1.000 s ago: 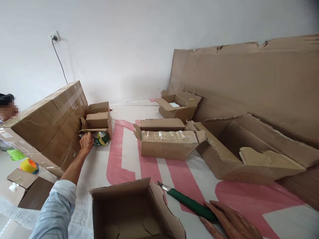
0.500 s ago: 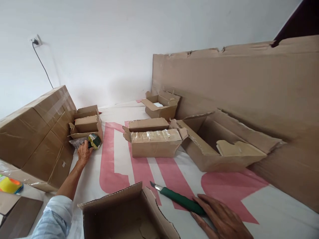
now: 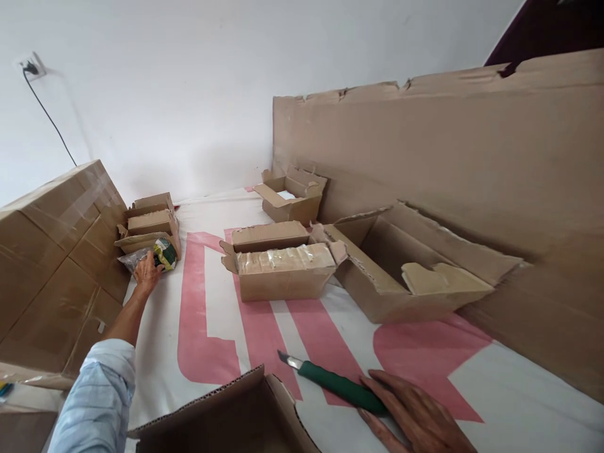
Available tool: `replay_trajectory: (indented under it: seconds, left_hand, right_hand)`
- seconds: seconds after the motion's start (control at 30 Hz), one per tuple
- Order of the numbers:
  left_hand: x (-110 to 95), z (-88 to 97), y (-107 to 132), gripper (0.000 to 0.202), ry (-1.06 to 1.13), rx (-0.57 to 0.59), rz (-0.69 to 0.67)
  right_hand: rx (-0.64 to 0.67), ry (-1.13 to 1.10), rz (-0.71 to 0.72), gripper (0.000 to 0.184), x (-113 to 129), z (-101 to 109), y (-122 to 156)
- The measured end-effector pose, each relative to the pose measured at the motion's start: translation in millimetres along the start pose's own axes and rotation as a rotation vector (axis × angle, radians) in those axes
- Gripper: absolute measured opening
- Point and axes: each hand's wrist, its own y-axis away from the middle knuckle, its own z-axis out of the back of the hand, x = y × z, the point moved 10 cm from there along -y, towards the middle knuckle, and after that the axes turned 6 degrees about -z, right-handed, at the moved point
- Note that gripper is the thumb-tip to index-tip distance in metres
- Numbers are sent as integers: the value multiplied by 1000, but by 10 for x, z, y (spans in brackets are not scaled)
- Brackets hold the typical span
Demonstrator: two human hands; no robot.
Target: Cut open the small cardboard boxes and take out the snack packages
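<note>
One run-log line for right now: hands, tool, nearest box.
left hand: touching printed packet | right hand: at green-handled cutter, blade exposed | foreground: open carton, partly out of frame

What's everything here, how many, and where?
Wall: one, white, behind.
Socket: one, white, upper left.
Cord: one, black, plugged in.
Cardboard sheet: one, brown, right.
Dark area: one, top right.
Large box: one, brown, left.
Small boxes: count unclear, brown, beside it.
Open boxes: four, brown, back, centre, right, front.
Packet: one, green-yellow, beside small boxes.
Plastic: one, clear, beside packet.
Utility knife: one, green-handled, front.
Cloth: one, white, pink, under boxes.
Bluish object: one, left edge.
Brown object: one, lower left.
Sleeve: one, pale blue, left.
Left hand: one, at packet.
Right hand: one, at knife.
</note>
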Motion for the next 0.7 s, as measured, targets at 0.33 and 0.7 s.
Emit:
replay_trajectory:
  seconds: [0.33, 0.7]
  left_hand:
    - [6, -23, -362, 42, 46, 35, 4]
    - [67, 205, -99, 40, 186, 147, -216]
  right_hand:
    - [5, 25, 16, 41, -5, -26, -6]
    - [-127, 8, 38, 42, 144, 51, -74]
